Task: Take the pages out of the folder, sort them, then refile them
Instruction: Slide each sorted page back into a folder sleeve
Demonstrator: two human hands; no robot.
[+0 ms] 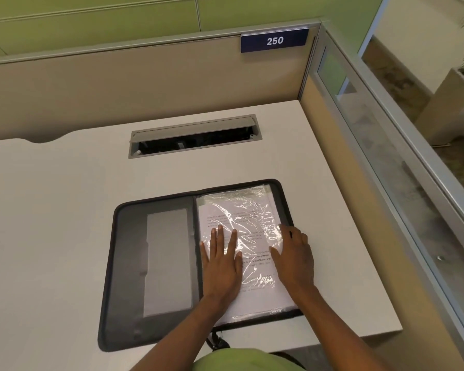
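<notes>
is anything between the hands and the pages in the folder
Yes: a clear plastic sleeve covers the top page. The left hand lies flat on it, the right hand is at its right edge. Nothing else visible is in the way.

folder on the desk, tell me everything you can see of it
The folder is a dark rimmed case lying open flat on the white desk. Its left cover carries a grey pocket; the right half holds crinkled clear sleeves over printed pages. The left hand presses flat on them; the right hand sits at their right edge.
</notes>
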